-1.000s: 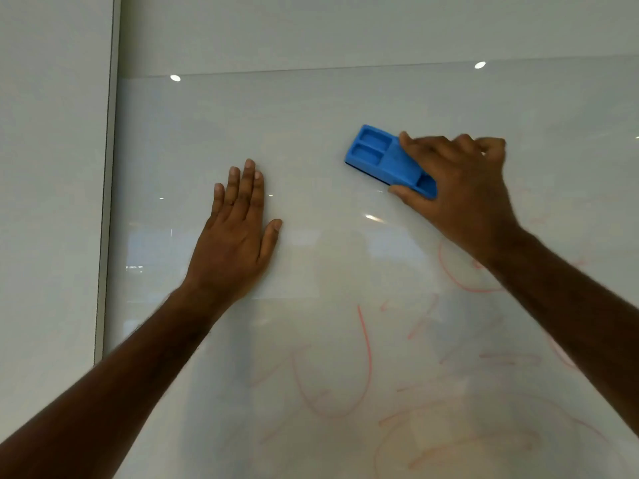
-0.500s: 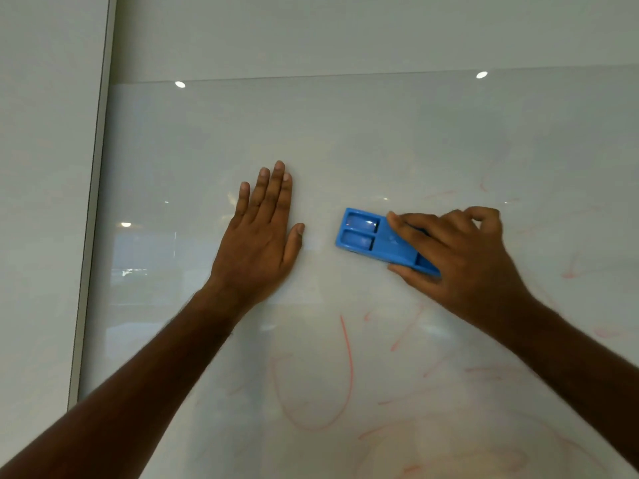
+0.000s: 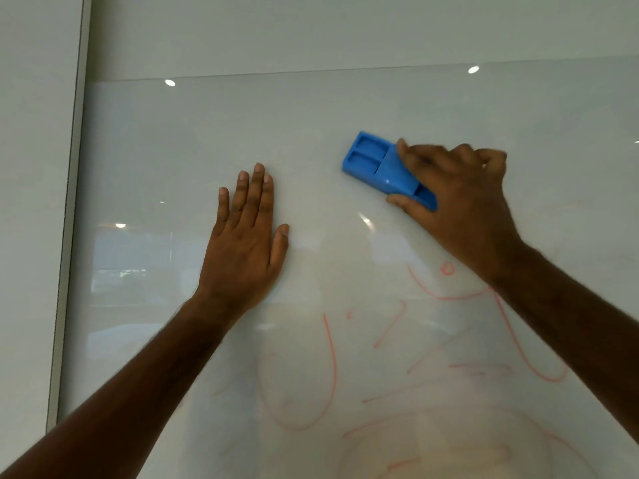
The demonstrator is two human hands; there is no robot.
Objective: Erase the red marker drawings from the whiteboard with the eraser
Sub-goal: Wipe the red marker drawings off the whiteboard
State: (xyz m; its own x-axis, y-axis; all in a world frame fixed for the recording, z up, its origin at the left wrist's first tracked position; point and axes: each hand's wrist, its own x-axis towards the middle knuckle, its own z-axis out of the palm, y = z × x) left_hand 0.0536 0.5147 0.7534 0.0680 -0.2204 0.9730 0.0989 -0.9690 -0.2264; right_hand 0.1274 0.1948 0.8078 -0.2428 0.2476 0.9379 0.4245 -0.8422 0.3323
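A glossy whiteboard fills the view. My right hand presses a blue plastic eraser flat against the board in its upper middle, fingers over the eraser's right end. My left hand rests flat on the board with its fingers spread upward, left of the eraser and apart from it. Red marker lines, curved strokes and smears, cover the lower middle and lower right of the board. Part of them runs under my right forearm.
The board's grey left frame runs down the left side, with a plain wall beyond it. The board's top edge lies above the eraser. Ceiling lights reflect in the surface.
My right hand has slid the eraser up and to the right from beside my left thumb. My left hand stays flat on the board.
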